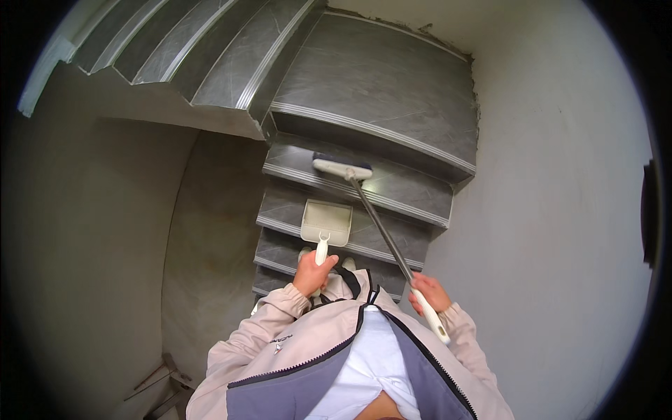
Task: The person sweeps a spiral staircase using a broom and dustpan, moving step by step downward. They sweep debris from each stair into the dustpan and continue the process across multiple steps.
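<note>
My left hand (314, 273) grips the handle of a cream plastic dustpan (326, 221), whose open pan faces up in front of me over a lower stair. In my right hand (429, 294) is the white grip of a long-handled broom (380, 223) with a grey metal shaft. The shaft slants up and left to a white broom head (342, 169) with dark bristles. That head is on the grey stair tread (415, 191) just below the landing (378, 79). Broom head and dustpan are apart.
A pale wall (556, 199) closes the right side. Further stairs (231, 84) with light nosing strips climb at the upper left. Left of my steps the edge drops off beside a lower wall (215, 210). Dark frame-like pieces (168, 388) lie at the bottom left.
</note>
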A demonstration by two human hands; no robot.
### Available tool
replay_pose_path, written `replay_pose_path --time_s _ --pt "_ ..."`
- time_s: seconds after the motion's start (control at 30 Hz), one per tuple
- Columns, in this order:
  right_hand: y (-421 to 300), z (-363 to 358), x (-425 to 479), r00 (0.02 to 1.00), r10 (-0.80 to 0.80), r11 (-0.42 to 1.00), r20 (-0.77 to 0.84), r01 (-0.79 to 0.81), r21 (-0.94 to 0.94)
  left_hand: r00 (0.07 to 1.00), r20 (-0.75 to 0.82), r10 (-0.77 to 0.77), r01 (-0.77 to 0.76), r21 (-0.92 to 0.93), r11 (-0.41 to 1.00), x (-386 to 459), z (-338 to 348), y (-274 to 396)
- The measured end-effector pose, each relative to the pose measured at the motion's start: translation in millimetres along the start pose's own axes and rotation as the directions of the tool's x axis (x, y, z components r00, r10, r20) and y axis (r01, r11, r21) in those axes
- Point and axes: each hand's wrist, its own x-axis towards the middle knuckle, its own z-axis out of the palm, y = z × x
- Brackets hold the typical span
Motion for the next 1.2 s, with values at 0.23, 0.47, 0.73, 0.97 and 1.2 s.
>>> replay_pose_path --time_s 0.23,0.47,0.73,0.97,1.2 --pt "-2.9 5.3 62.4 0.996 0.089 0.987 -0.029 -0.092 -0.134 1.000 0.002 0.020 -0.020 0.030 0.999 6.4 -12.6 -11.2" --pt "19.1 -2.0 -21.8 0.987 0.162 0.986 0.002 -0.162 -0.030 1.000 0.015 0.018 -0.019 0.042 0.999 8.1 -0.4 -3.3" --pt "36.6 -22.4 -66.3 0.991 0.124 0.987 -0.045 -0.118 0.106 0.997 0.072 -0.037 0.040 -0.045 0.998 5.5 35.6 -5.3" --pt "47.5 -86.0 1.7 0.984 0.008 0.995 -0.175 0.009 0.095 0.983 0.171 -0.063 0.067 -0.018 0.998 6.5 87.0 -17.0" --pt "83.3 -127.2 -2.5 0.965 0.155 0.980 -0.214 -0.122 0.158 0.966 0.241 -0.090 0.079 0.055 0.995 12.0 142.1 -33.1"
